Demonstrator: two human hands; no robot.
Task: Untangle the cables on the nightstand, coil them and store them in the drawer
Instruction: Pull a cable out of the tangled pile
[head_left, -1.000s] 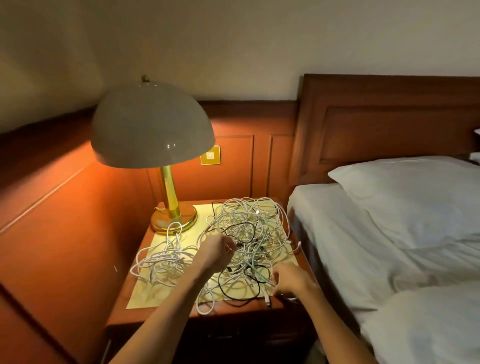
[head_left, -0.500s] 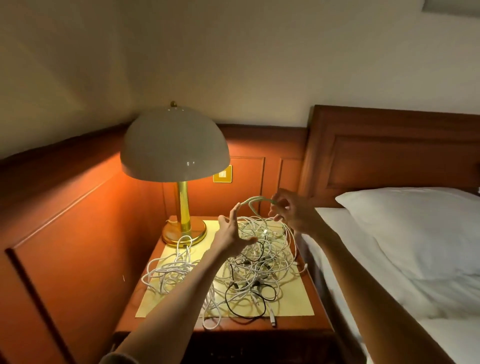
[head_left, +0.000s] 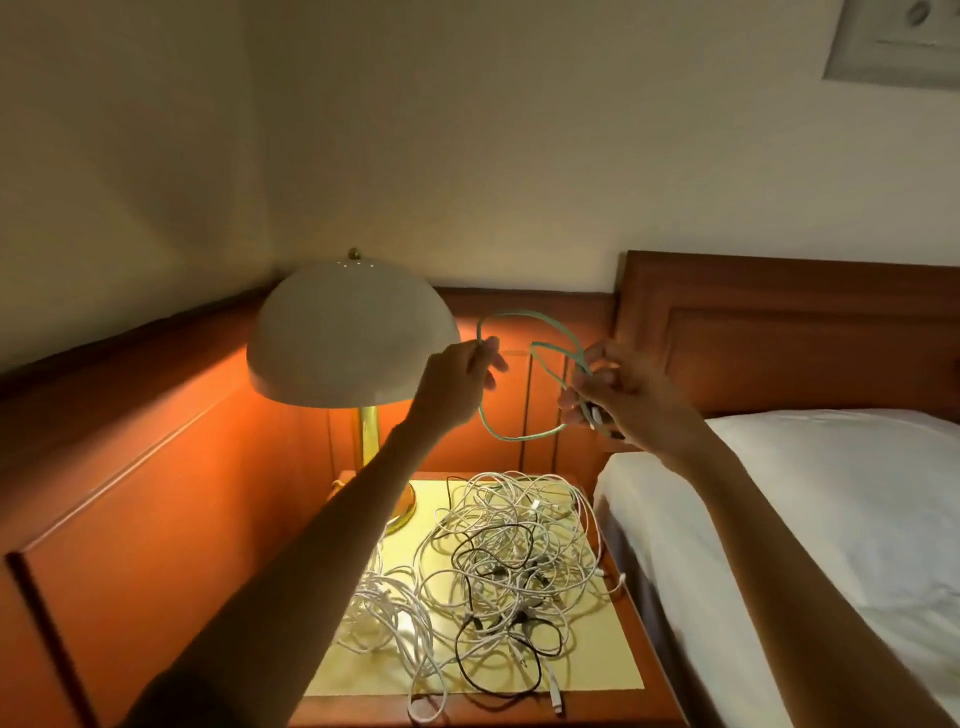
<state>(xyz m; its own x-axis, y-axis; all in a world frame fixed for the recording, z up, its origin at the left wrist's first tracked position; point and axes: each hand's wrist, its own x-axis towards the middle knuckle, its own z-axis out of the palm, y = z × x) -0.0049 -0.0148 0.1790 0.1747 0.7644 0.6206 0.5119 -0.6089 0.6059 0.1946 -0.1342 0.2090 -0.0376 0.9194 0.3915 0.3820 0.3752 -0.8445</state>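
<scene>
Wood panelling backs the table (head_left: 662, 691), with a lit lamp (head_left: 353, 332) at its back-left corner. On my head view, tangled cables (head_left: 509, 566) sprawl from the middle to the front edge. My left hand (head_left: 457, 379) pinches a green cable (head_left: 514, 439) and my right hand (head_left: 623, 395) grips its loops, both above the back edge.

The setting was a bedroom: a bed (head_left: 779, 519) with wooden headboard (head_left: 779, 332), nightstand (head_left: 660, 691), and domed lamp (head_left: 348, 332).

Dim, warm glow from lamp (head_left: 353, 332)
</scene>
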